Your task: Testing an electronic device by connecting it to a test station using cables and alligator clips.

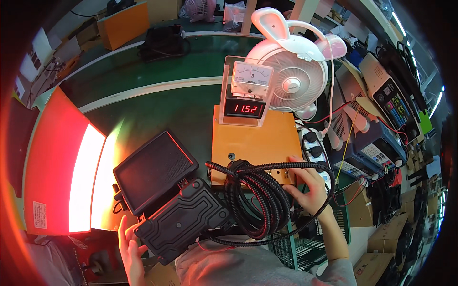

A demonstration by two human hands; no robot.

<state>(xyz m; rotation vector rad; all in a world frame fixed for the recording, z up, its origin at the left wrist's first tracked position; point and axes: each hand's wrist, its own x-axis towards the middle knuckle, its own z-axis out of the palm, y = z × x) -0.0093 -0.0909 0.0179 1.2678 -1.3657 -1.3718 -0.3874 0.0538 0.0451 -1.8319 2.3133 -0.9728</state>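
Beside the near left corner of a black ribbed case [176, 219] is my left hand [132, 250], its fingers extended and slightly apart. An attached black rectangular panel [152, 171] is tilted above the case. Coiled black corrugated tubing [255, 209] hangs over the case's right side and across an orange metal box [257, 145]. My right hand [307, 190] touches that box's right front, thumb and forefinger apart, with a loop of tubing around it. A clear stand on the box holds an analogue meter [252, 77] and a lit red digital display [243, 108].
Glowing red-and-white panels [55, 167] stand at left on the green bench [157, 109]. A white rabbit-eared fan [300, 81] is behind the meter. A power strip [312, 140], wires and instruments [391, 109] crowd the right. A black bag [162, 43] lies at the back.
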